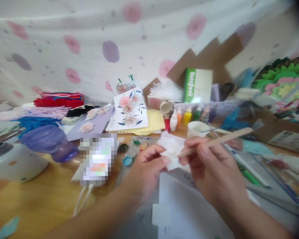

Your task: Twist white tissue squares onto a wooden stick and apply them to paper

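Observation:
My left hand is closed in a pinch on a small piece of white tissue paper, held above the wooden table. My right hand grips a thin wooden stick like a pen. The stick's tip touches the tissue paper near its right edge. A white sheet lies on the table under both hands.
A small white cup and several little paint bottles stand behind the hands. A flower card, a green notebook, a purple bottle, a white pot and brushes crowd the table.

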`<action>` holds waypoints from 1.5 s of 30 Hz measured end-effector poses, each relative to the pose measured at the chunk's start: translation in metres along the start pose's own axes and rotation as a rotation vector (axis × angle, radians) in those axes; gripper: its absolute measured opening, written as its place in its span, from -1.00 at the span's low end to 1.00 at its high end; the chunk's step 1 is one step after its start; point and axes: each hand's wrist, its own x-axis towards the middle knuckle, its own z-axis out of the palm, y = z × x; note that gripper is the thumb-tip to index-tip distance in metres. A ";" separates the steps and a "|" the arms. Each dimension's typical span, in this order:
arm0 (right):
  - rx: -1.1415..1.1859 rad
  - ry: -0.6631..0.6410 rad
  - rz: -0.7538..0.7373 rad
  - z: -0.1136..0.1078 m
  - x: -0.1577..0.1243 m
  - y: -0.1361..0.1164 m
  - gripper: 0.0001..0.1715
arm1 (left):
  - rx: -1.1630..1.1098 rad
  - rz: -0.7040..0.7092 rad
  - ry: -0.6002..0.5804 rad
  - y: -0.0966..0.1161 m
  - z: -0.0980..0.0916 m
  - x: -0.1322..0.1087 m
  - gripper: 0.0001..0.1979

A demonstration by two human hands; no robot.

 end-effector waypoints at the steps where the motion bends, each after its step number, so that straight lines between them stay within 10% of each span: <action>1: 0.001 0.017 0.000 0.000 0.000 0.001 -0.86 | 0.003 0.012 0.011 -0.001 -0.001 0.000 -0.91; 45: 0.001 -0.003 0.119 -0.006 0.002 -0.002 -0.84 | 0.578 0.323 -0.021 0.001 -0.016 -0.001 -0.92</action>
